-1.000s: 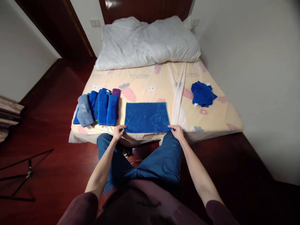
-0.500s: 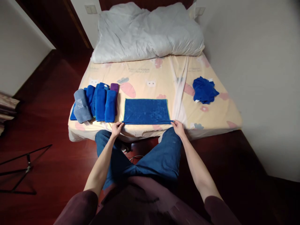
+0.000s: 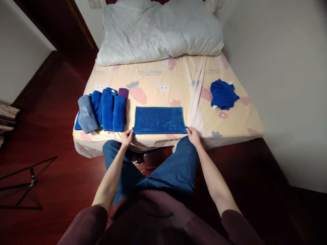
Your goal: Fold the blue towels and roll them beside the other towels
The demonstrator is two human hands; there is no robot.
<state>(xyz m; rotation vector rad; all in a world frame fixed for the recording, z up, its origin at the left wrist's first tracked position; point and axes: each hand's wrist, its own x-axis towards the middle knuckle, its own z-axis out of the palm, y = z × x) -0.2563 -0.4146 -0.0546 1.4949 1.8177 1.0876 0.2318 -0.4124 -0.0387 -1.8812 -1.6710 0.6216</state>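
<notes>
A blue towel [image 3: 158, 117] with a thin greenish edge lies spread on the bed near its front edge. Its near side is turned over into a narrow folded strip. My left hand [image 3: 127, 137] pinches the strip's left end. At the right end, my right hand [image 3: 193, 136] grips the same strip between thumb and fingers. To the left sit several rolled towels [image 3: 108, 112], mostly blue, with a grey-blue one [image 3: 87, 114] bearing white lettering and a purple one [image 3: 123, 92] behind. A crumpled blue cloth heap [image 3: 224, 94] with white tags rests on the right.
The bed [image 3: 153, 86] has a pale yellow sheet with carrot prints. A bundled white-grey quilt [image 3: 160, 32] covers its far end. A black metal stand [image 3: 32, 182] is on the red floor at left; a wall [image 3: 276, 85] runs along the right.
The folded strip along the towel's near side has become wider, turned over away from me. Both hands keep their grip at its ends. The view has shifted slightly.
</notes>
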